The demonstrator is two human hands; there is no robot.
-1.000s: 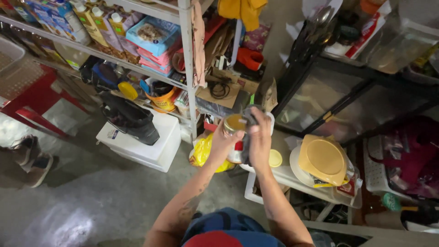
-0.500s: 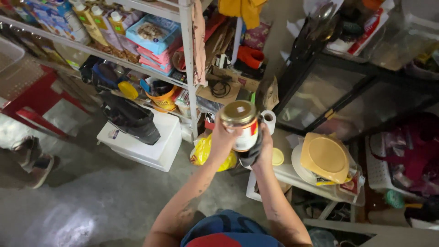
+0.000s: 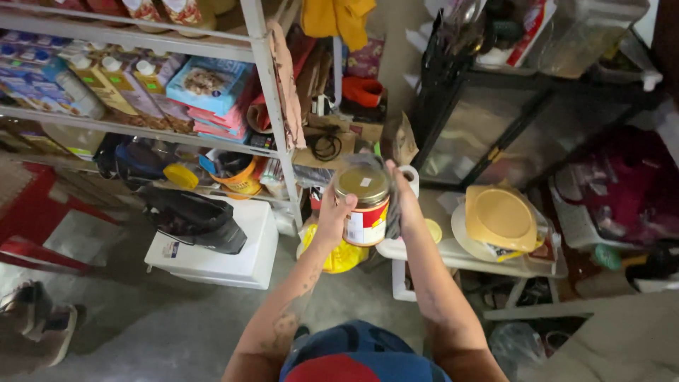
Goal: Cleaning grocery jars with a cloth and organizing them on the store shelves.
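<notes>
I hold a glass jar (image 3: 365, 211) with a gold lid and a red and white label up in front of me. My left hand (image 3: 334, 216) grips its left side. My right hand (image 3: 400, 199) clasps the right side, and a dark cloth (image 3: 391, 212) lies between that palm and the jar. The jar hangs in the air above a yellow bag (image 3: 341, 256) on the floor and in front of the metal shelf post (image 3: 277, 113).
A metal shelf (image 3: 141, 127) at the left carries cartons and boxes. Below it a white box (image 3: 233, 258) bears a black bag (image 3: 194, 219). At the right stand a white tray (image 3: 460, 256) with a yellow plate (image 3: 501, 218), a black glass cabinet (image 3: 509, 120) and a red stool (image 3: 42, 233).
Both hands have lifted the jar up from low near the white tray toward the camera, so its gold lid now faces me. The view has shifted slightly.
</notes>
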